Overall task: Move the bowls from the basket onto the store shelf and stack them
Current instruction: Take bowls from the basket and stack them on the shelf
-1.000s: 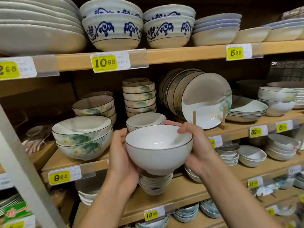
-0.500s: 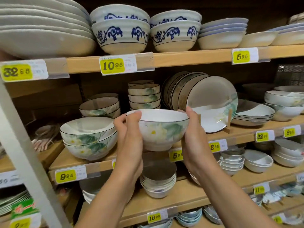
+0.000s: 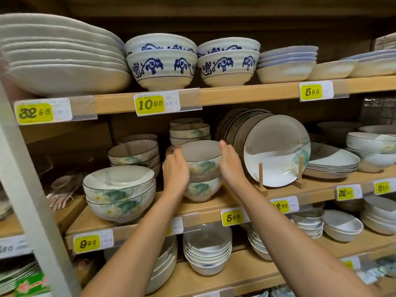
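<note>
Left hand (image 3: 175, 170) curls round the left side of the floral bowl (image 3: 200, 155), thumb near the rim. Right hand (image 3: 230, 166) lies flat against the bowl's right side with fingers straight, pressing rather than wrapping. The bowl is on the middle shelf (image 3: 225, 199), in the mouth of a matching lower bowl (image 3: 199, 188). Cannot tell if it is fully seated. Basket not in view.

Risks, as judgement:
- Letting go before the foot settles would leave the top bowl tilted. It could rock, or chip rim on rim.
- The right hand's grip is only friction, so uneven pressure could let the glazed wall slip.
- The right knuckles are near the upright plates (image 3: 276, 151) on the wooden rack (image 3: 261, 174). Pulling out sideways could knock them.

Room:
- Tight at the back, where a small bowl stack (image 3: 189, 130) stands just behind.
- To the left, the medium bowls (image 3: 134, 153) and big floral bowls (image 3: 120, 194) are near the left wrist.
- Above, the upper shelf board (image 3: 235, 95) leaves fair headroom.
- The stack is set back from the shelf's front edge, with bare wood in front.
- The safest exit looks straight back toward the body.
</note>
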Action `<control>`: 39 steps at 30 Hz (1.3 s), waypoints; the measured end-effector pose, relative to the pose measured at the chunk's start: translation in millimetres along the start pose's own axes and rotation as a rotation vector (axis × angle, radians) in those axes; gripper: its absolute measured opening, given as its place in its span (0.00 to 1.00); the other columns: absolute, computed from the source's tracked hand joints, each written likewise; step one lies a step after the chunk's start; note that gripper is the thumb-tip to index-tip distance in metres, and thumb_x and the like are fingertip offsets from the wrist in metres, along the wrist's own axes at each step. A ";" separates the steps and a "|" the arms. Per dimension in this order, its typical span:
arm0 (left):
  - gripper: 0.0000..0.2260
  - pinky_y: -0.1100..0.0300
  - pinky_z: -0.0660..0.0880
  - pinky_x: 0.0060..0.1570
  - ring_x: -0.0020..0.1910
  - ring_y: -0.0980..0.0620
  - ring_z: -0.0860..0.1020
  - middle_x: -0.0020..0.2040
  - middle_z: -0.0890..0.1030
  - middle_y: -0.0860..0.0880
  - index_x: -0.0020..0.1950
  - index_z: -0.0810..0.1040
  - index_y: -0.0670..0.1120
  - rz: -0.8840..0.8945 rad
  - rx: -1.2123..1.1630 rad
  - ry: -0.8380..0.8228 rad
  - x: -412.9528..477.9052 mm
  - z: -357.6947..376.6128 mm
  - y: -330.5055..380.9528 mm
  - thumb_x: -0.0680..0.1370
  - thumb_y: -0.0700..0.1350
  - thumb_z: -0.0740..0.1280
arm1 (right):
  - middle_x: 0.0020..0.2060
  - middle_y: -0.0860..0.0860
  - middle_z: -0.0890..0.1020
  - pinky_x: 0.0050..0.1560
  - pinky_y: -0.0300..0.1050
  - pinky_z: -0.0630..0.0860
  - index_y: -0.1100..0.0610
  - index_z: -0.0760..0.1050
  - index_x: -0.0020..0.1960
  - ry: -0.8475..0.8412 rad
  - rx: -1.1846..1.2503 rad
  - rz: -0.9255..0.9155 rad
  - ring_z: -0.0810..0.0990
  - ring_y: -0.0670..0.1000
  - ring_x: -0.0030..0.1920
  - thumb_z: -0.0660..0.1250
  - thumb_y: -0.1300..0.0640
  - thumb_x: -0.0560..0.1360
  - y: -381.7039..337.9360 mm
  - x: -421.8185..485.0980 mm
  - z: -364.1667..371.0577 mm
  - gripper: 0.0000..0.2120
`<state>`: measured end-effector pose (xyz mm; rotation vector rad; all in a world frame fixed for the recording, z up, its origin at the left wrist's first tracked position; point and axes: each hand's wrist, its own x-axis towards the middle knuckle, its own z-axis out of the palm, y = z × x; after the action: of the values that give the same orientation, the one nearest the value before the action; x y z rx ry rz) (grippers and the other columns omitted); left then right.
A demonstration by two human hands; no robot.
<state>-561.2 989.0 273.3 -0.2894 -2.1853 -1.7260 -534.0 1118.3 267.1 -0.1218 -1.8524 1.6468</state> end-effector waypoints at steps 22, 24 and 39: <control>0.19 0.48 0.65 0.63 0.62 0.43 0.71 0.62 0.74 0.42 0.63 0.71 0.43 -0.107 -0.110 0.220 -1.3 17.8 -34.1 0.83 0.53 0.49 | 0.42 0.36 0.77 0.43 0.32 0.67 0.40 0.73 0.44 -0.045 0.047 0.122 0.74 0.34 0.45 0.50 0.41 0.79 50.9 1.2 12.0 0.14; 0.15 0.44 0.66 0.64 0.61 0.41 0.72 0.59 0.75 0.41 0.60 0.71 0.43 -0.128 -0.122 0.220 -0.1 17.7 -35.8 0.82 0.49 0.50 | 0.45 0.37 0.77 0.44 0.33 0.68 0.40 0.72 0.50 -0.075 0.058 0.124 0.75 0.35 0.48 0.49 0.40 0.79 51.6 3.0 12.5 0.13; 0.23 0.57 0.61 0.59 0.60 0.52 0.69 0.65 0.73 0.48 0.70 0.69 0.49 -0.169 -0.250 0.221 -4.0 14.3 -34.2 0.82 0.58 0.49 | 0.68 0.49 0.72 0.66 0.48 0.68 0.51 0.65 0.72 -0.155 0.025 0.132 0.71 0.49 0.66 0.45 0.36 0.80 44.4 -2.2 4.6 0.29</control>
<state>-572.0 994.8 238.0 0.0287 -1.8851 -2.0205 -549.7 1122.5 225.6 -0.1110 -1.9751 1.8136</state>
